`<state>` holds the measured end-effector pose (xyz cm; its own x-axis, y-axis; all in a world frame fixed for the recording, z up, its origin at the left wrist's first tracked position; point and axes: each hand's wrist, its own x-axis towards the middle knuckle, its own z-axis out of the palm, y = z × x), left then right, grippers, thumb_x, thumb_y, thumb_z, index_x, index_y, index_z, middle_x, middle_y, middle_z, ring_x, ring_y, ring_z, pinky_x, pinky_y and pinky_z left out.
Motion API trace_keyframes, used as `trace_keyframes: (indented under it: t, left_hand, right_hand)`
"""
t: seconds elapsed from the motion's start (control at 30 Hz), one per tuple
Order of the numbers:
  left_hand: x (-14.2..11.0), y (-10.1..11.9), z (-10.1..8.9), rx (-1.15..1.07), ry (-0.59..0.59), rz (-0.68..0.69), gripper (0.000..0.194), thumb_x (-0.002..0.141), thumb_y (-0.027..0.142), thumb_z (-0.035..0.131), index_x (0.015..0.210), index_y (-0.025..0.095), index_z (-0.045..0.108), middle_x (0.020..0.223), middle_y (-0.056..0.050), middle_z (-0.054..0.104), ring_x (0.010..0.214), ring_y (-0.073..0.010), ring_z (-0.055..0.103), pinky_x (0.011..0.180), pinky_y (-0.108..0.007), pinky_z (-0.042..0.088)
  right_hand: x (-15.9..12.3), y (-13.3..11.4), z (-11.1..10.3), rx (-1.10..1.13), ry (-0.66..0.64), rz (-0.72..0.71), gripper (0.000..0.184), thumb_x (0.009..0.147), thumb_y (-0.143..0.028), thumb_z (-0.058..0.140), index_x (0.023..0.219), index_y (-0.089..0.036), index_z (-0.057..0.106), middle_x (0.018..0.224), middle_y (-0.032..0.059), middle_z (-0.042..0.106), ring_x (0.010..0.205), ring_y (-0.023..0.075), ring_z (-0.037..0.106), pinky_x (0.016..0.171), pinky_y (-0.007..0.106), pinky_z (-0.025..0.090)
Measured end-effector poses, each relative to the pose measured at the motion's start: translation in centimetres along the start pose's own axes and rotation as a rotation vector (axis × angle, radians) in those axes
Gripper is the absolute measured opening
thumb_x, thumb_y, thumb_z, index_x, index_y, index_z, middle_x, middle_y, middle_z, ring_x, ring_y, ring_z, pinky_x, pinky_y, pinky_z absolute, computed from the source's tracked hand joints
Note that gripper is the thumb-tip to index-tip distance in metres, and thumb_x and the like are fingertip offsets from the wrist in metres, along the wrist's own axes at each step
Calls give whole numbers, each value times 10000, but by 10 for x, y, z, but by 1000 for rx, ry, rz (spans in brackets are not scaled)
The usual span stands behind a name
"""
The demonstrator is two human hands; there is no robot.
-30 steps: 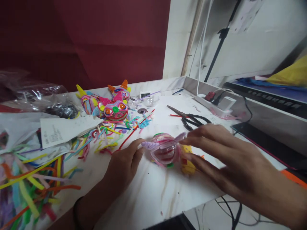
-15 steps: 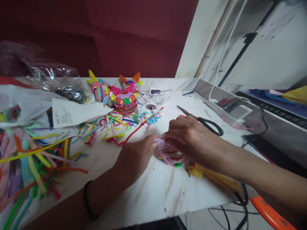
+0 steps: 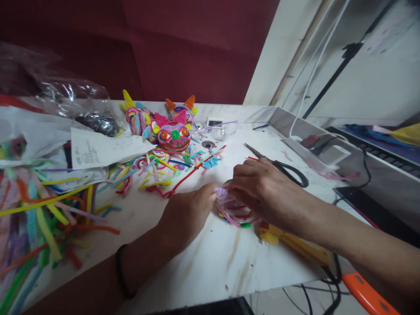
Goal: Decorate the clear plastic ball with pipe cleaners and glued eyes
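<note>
Between my fingertips is a small lilac piece of pipe cleaner (image 3: 221,191), coiled or folded. My left hand (image 3: 188,214) pinches it from the left, thumb on top. From the right, my right hand (image 3: 259,186) bends over it with curled fingers, and its fingertips are partly hidden. Directly beneath the hands sits a clear round ball (image 3: 234,212) trimmed with pink, red and green pipe cleaner strips. My right hand covers much of that ball. Whether the lilac piece is attached to the ball, I cannot tell.
Finished pipe cleaner animal heads (image 3: 173,135) stand at the back among loose cut strips (image 3: 164,168). Scissors (image 3: 277,164) lie beyond my right hand, a yellow glue gun (image 3: 292,245) nearer me. Long pipe cleaners (image 3: 49,218) spread at left beside a paper (image 3: 105,148). A power strip (image 3: 315,153) is at right.
The view has shifted slightly, so everything sits a little differently in the picture. Both hands keep nearly the same grip on the lilac piece, with only slight finger movement.
</note>
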<state>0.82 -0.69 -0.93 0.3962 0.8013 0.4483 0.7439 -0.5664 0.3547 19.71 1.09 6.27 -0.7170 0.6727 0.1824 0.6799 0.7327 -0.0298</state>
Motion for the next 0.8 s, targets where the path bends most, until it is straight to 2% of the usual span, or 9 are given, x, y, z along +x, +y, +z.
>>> trace_keyframes:
  t: [0.23,0.57,0.67,0.8]
  left_hand:
    - [-1,-1,2,0,45,11,265,930,201,408,1010,150,656,740,-63,752,679,-191,728,626,-272,570]
    - [0,1,0,-7,8,-21,259,924,196,416,1003,171,662,776,-51,759,712,-189,732,648,-272,570]
    - [-1,2,0,-14,10,-27,275,928,208,404,1003,166,665,799,-63,762,720,-200,733,647,-287,573]
    - [-1,2,-1,-26,15,-31,303,934,229,394,1059,162,662,825,-70,768,708,-213,735,610,-295,573]
  right_hand:
    - [-1,-1,0,-7,14,-1,175,885,-120,559,839,-173,718,752,47,626,750,188,541,696,339,306]
    - [-9,-1,-6,24,50,25,176,885,-142,559,792,-152,707,757,57,610,732,188,553,700,354,343]
    - [-14,2,-11,28,89,31,205,889,-133,542,742,-152,684,752,53,602,713,182,559,674,347,340]
    - [-21,4,-15,14,205,23,190,897,-122,523,837,-153,701,760,58,610,719,188,572,679,347,361]
